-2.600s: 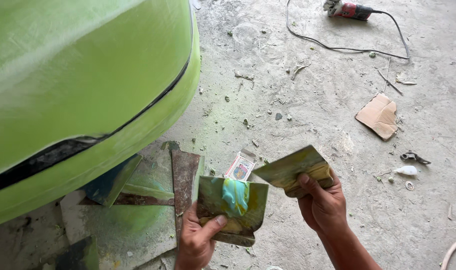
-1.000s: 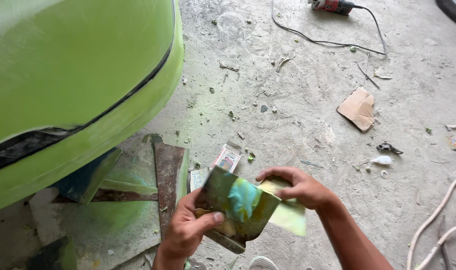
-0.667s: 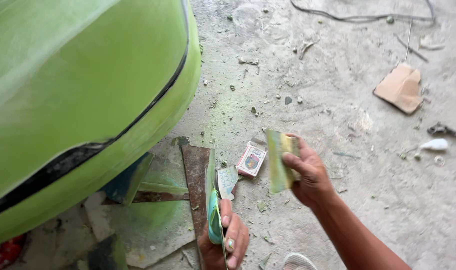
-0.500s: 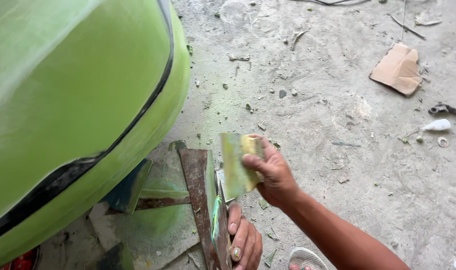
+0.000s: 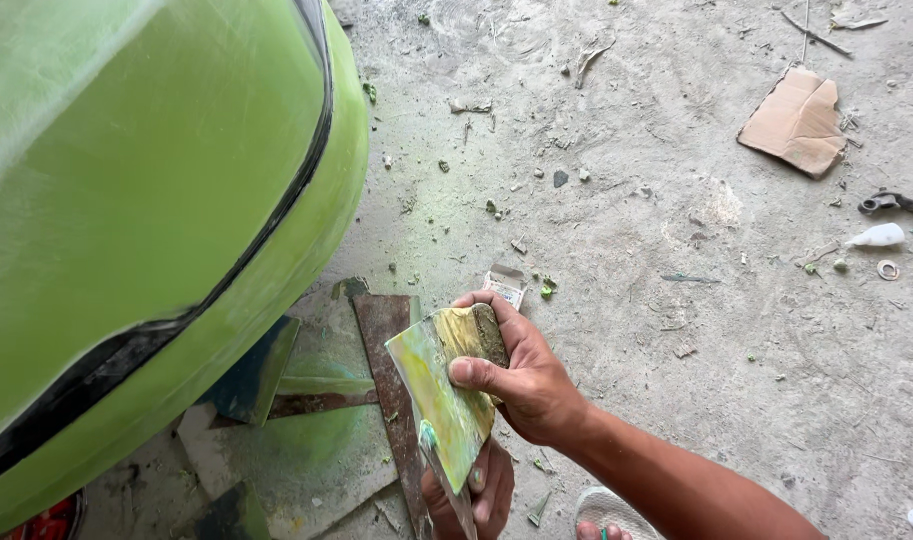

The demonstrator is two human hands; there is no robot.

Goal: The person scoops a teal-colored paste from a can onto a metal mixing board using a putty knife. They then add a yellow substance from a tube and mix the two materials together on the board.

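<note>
**A:** What takes up most of the frame?

**B:** A bright green car body (image 5: 146, 200) fills the whole left side, curving down from the upper left, with a dark seam running along it. The rest is a dusty concrete floor (image 5: 656, 330), scattered with small chips and debris.

**A:** And where are the hands?

**B:** At the bottom centre. The right hand (image 5: 521, 375) comes in from the lower right on a bare forearm. Its fingers are curled closed around a flat scraper (image 5: 441, 400), thumb pressed across the face, which is smeared yellow and green. The scraper stands tilted on edge, just right of the car's lower rim.

**A:** The left hand?

**B:** The left hand (image 5: 476, 490) sits right below it, at the bottom edge. Its fingers are wrapped around a second thin blade (image 5: 446, 480), seen edge-on with a dab of green on it. The two tools touch or nearly touch; I cannot tell which.

**A:** What lies around them?

**B:** Under the car's edge, lower left, flat boards (image 5: 306, 400) stained green, and a rusty metal strip (image 5: 386, 370) beside the hands. A torn piece of cardboard (image 5: 796, 120) lies at the upper right. A small box (image 5: 504, 285) sits just above the right hand. Near the right edge, a small white tube (image 5: 876, 236). A sandal tip (image 5: 601, 510) shows at the bottom.
</note>
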